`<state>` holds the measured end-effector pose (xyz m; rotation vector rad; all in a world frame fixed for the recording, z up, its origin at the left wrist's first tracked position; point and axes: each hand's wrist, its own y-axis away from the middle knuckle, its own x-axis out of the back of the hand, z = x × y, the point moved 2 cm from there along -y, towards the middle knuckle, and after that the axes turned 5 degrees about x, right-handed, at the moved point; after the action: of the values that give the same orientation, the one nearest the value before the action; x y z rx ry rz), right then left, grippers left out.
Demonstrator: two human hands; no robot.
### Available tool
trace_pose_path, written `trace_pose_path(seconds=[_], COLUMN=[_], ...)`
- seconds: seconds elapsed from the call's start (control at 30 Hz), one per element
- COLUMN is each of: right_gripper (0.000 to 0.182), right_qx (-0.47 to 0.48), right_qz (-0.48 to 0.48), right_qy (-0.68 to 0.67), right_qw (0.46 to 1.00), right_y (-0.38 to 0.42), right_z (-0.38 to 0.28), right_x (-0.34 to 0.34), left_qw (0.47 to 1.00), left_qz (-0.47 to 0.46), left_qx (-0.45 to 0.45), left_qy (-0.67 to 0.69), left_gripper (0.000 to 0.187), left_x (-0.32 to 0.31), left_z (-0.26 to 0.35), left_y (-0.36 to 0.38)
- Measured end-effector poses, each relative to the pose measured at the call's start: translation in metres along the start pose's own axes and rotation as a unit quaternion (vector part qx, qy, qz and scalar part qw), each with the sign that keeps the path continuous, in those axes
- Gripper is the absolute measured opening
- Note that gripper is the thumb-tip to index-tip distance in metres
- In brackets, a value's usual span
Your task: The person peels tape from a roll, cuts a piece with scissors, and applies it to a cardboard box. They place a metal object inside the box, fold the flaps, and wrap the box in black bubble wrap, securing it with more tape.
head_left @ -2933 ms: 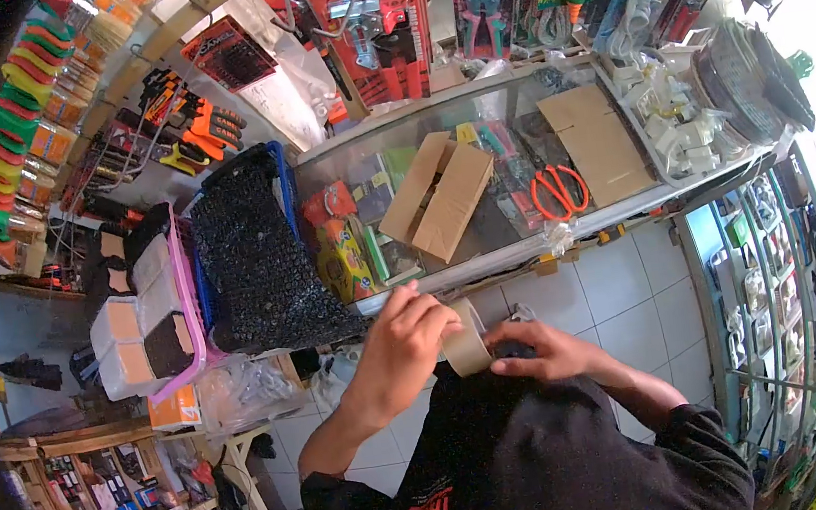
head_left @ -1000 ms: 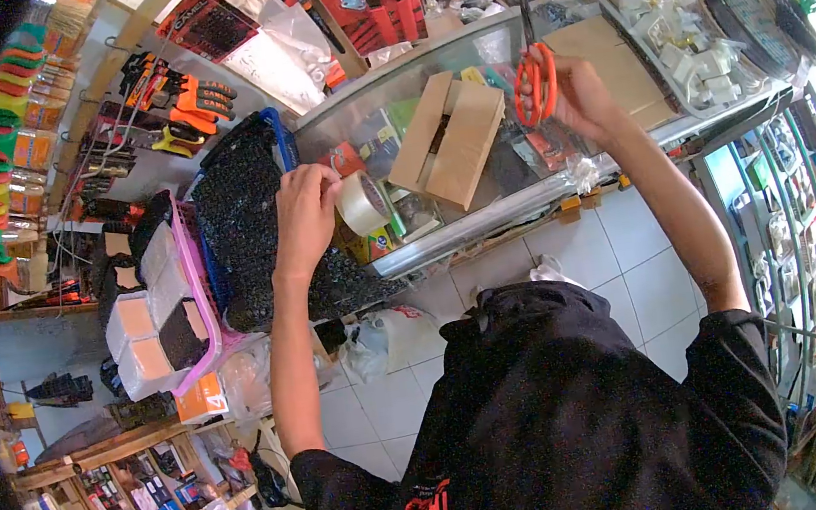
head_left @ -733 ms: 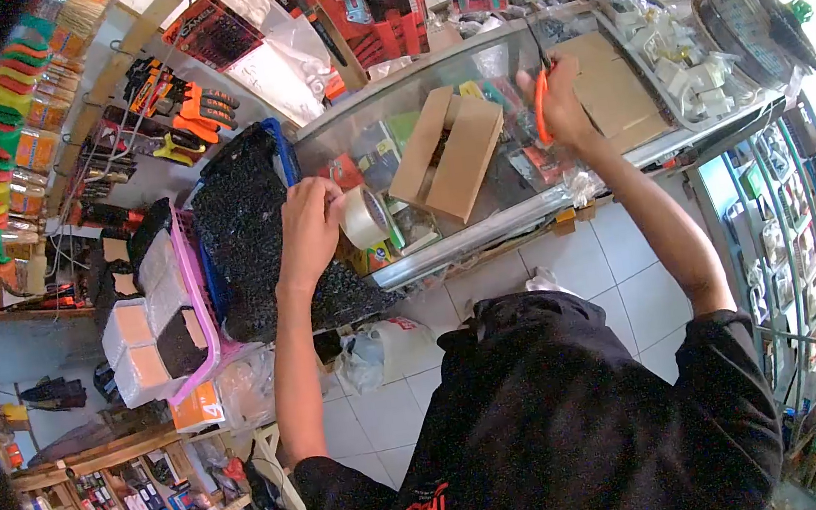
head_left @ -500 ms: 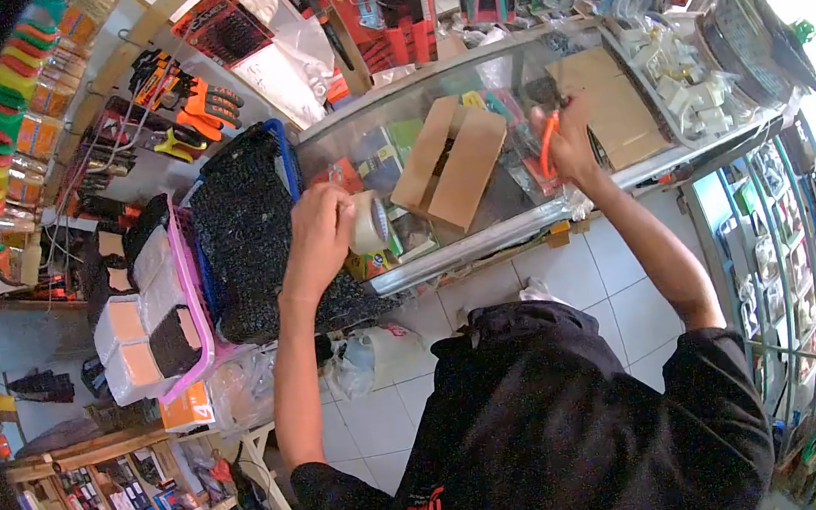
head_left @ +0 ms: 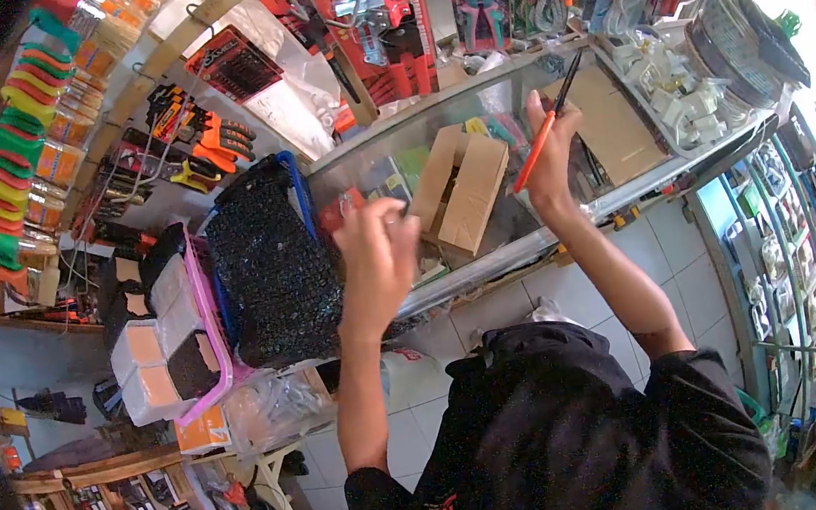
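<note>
My right hand [head_left: 551,153] is closed on a pair of orange-handled scissors [head_left: 539,147], whose dark blades point up and away over the glass counter. To the left, my left hand [head_left: 378,258] is raised near the counter's left end, blurred by motion; whether its fingers hold anything cannot be made out. Between the hands a small brown cardboard box [head_left: 466,188] lies tilted on the glass counter [head_left: 519,257], with a dark gap along its top. A larger flat cardboard piece [head_left: 619,120] lies right of the scissors.
A blue-rimmed basket [head_left: 273,260] full of black items stands left of the counter, beside a pink basket [head_left: 215,327] with white packs. Packaged tools [head_left: 383,36] hang behind the counter. Glass shelves [head_left: 780,253] stand at the right, and small white parts [head_left: 680,83] fill a tray.
My left hand has moved right and blurred; the tape roll beside it is no longer visible. In my right hand the scissors have turned, blades now up. The whole view has shifted slightly.
</note>
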<state>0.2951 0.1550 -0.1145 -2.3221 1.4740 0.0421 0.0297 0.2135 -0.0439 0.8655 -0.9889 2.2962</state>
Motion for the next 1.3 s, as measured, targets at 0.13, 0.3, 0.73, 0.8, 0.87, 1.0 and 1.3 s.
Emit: trace_pose_path(seconds=[0.13, 0.3, 0.73, 0.8, 0.87, 1.0, 1.3], right_gripper=[0.060, 0.052, 0.026, 0.029, 0.040, 0.059, 0.039], right_qx=[0.026, 0.039, -0.087, -0.120, -0.165, -0.165, -0.192], right_qz=[-0.007, -0.034, -0.228, -0.312, -0.330, -0.354, -0.315], right_qy=[-0.060, -0.030, -0.137, -0.105, -0.137, -0.177, -0.239], right_qw=[0.998, 0.998, 0.960, 0.937, 0.919, 0.904, 0.898], right_y=[0.015, 0.039, 0.042, 0.048, 0.062, 0.091, 0.099], right_z=[-0.016, -0.054, -0.077, -0.084, -0.078, -0.072, -0.067], right_x=[-0.019, -0.034, -0.001, 0.019, 0.027, 0.033, 0.032], left_qw=[0.996, 0.991, 0.997, 0.997, 0.998, 0.998, 0.995], left_qz=[-0.090, -0.116, -0.025, -0.019, -0.008, -0.015, -0.043], left_qx=[-0.011, 0.019, -0.004, -0.004, -0.024, -0.011, 0.025], left_qy=[0.015, 0.070, 0.066, 0.069, 0.058, 0.053, 0.082], left_gripper=[0.035, 0.027, 0.012, 0.013, 0.014, 0.013, 0.013], left_x=[-0.003, -0.008, 0.007, 0.010, 0.011, 0.011, -0.013], left_z=[0.044, 0.064, 0.070, 0.068, 0.066, 0.067, 0.066], left_y=[-0.005, -0.001, 0.013, 0.012, 0.013, 0.011, 0.015])
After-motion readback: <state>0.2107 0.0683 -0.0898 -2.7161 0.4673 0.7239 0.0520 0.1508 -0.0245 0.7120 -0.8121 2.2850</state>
